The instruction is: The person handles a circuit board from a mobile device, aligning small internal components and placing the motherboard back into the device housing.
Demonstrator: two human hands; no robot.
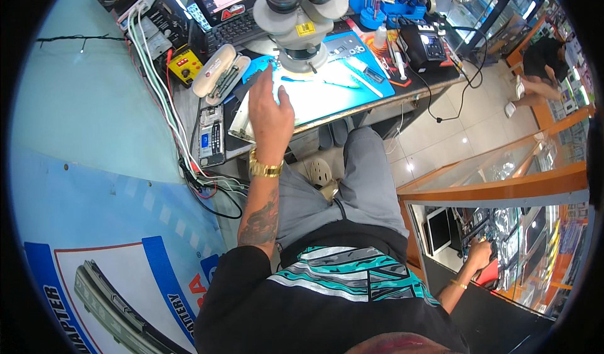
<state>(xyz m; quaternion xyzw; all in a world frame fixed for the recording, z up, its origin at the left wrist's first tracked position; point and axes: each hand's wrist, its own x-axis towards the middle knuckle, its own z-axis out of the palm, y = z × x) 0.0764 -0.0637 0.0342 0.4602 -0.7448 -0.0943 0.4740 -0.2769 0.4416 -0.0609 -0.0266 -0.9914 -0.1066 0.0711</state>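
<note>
My left hand (270, 109) reaches over the near left part of the lit blue work mat (384, 90), below the microscope (296, 30). Its fingers are stretched out, and nothing shows in them. Beside it, a white flat piece (239, 124) lies at the bench edge. A slim pen-like tool (299, 79) and small parts rest on the mat. Far to the right, my right hand (480, 253) is down inside a display cabinet (497, 188), among wrapped parts and dark panels. Its fingers are curled beside a red and black item (486, 275); what they hold is hidden.
Left of the mat are an open case with tools (217, 74), a yellow meter (184, 65) and an opened phone (212, 137). Cables (160, 90) hang along the wall. A black station (425, 47) stands at the bench's right; a seated person (544, 65) is beyond the aisle.
</note>
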